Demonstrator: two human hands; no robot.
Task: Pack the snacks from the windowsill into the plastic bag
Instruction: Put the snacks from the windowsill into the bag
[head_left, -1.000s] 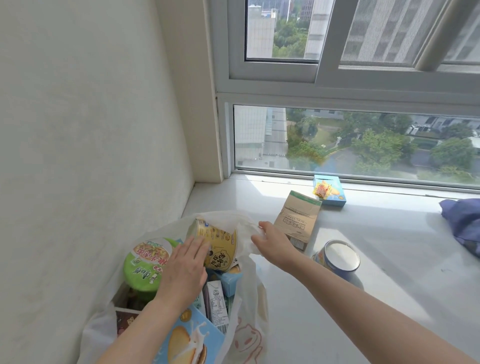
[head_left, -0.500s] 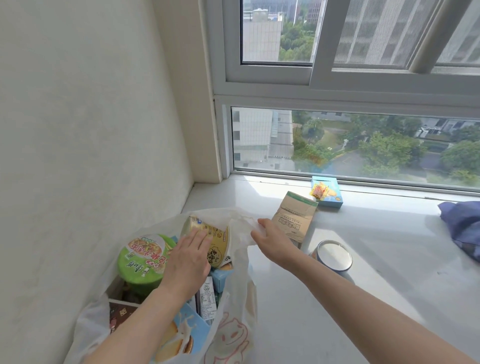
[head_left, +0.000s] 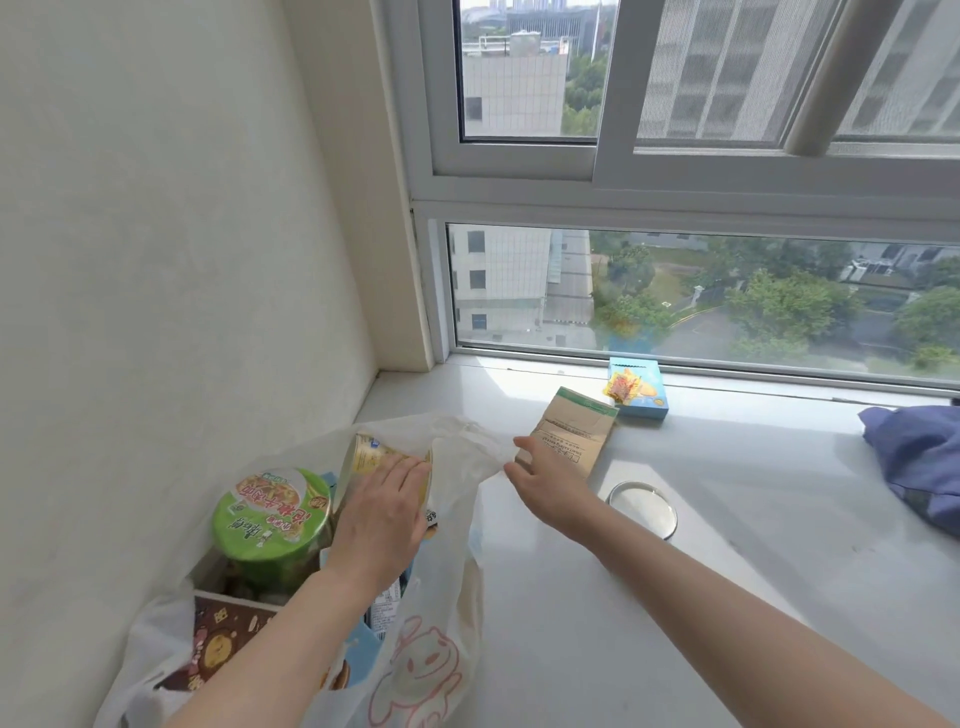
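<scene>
Left hand: the left hand (head_left: 379, 514) lies flat-fingered on a yellow paper cup (head_left: 371, 457), which is tipped on its side at the mouth of the plastic bag (head_left: 431, 649).
Right hand: the right hand (head_left: 545, 480) pinches the bag's far rim.
Bag: it sits at the left end of the windowsill (head_left: 727, 571), against the wall (head_left: 156, 260), with a pink cartoon print on its side.
Inside: a green-lidded noodle cup (head_left: 270, 514) has Chinese lettering I can't make out, and there is a brown cartoon box (head_left: 223, 639).
On the sill: a brown carton (head_left: 576, 431) lies just beyond the right hand with fine print too small to read, a blue snack box (head_left: 641, 387) is at the back edge, and a round tin (head_left: 643, 506) is beside the right wrist.
Right edge: a blue cloth (head_left: 919, 462).
</scene>
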